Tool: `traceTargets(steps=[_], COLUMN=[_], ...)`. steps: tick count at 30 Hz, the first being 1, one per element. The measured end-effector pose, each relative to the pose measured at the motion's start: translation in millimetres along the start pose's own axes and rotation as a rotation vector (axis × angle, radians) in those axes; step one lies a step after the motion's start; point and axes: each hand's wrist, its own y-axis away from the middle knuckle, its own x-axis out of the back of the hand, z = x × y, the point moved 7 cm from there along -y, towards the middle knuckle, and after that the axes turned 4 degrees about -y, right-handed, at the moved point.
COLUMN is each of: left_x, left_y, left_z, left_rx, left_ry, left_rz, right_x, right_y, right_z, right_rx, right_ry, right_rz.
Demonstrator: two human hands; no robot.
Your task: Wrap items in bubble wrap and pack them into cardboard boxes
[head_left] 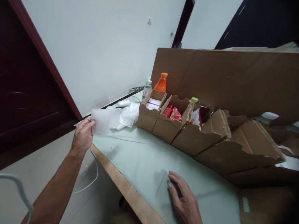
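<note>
At the left edge of the table, my left hand (83, 134) pinches the edge of a translucent bubble-wrap bag (101, 121). Just beyond it lies a loose pile of more bubble wrap (130, 115) and clear plastic. My right hand (185, 199) is low over the near part of the table, thumb and fingers curled around a small black object (177, 188). Most of that object is hidden by the hand, so its exact kind does not show.
Along the table (140, 155) stands a row of cut cardboard boxes (167, 127) holding a white carton (153, 104) and red packets (172, 112). An orange bottle (161, 84) and a clear bottle (147, 89) stand behind. A cardboard panel (221, 77) backs them; a white cable (97, 172) hangs below.
</note>
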Motion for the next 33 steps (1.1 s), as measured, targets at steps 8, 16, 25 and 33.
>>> traceTargets(steps=[8, 16, 25, 33], left_x=[-91.0, -145.9, -140.5, -140.9], left_y=[126.5, 212.9, 236.1, 237.0], left_z=[-36.3, -58.7, -66.4, -66.6], left_rx=[0.683, 0.912, 0.946, 0.933], left_ry=[0.659, 0.776, 0.582, 0.419], left_rz=[-0.482, -0.693, -0.793, -0.79], right_x=[7.3, 52.3, 128.8, 159.5], right_y=[-19.9, -45.0, -22.0, 66.6], right_z=[-48.0, -111.0, -87.8, -40.7], right_rx=[-0.328, -0.236, -0.296, -0.551], right_ry=[-0.495, -0.673, -0.557, -0.502], right_rz=[-0.116, -0.105, 0.141, 0.343])
